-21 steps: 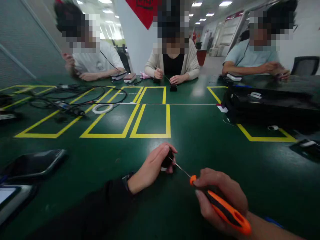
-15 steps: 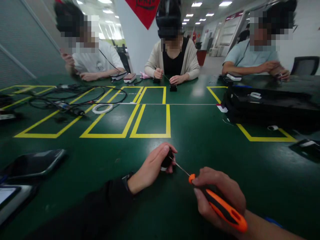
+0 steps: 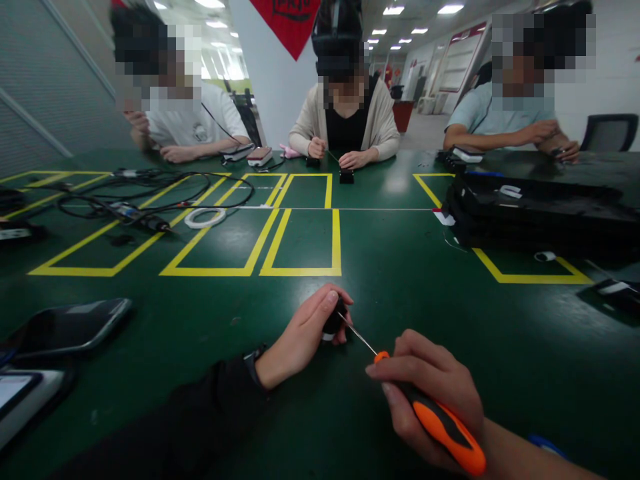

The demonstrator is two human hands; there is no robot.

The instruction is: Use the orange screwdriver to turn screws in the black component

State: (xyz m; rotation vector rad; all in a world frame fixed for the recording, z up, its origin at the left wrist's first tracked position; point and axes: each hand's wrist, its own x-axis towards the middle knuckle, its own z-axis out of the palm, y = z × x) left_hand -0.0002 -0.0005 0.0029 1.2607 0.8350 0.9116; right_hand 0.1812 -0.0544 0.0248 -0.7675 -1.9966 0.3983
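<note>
A small black object [image 3: 332, 325] is held in my left hand [image 3: 300, 335], with the fingers closed round it on the green table [image 3: 380, 260]. My right hand [image 3: 435, 390] is wrapped round the orange and black handle of a screwdriver [image 3: 447, 432]. The thin metal shaft slants up and left, and its tip meets the black object; exactly where it enters is too small to tell.
Tangled black cables [image 3: 145, 200] and a white ring [image 3: 205, 217] lie at the left. Nearer are a dark phone [image 3: 75, 327] and a white device [image 3: 30, 400]. A long black case [image 3: 540, 210] stands at the right. Three people sit across the table.
My right hand has shifted slightly left, its fingers now further forward over the screwdriver's orange collar. The handle end has dipped a little. My left hand is almost unmoved.
</note>
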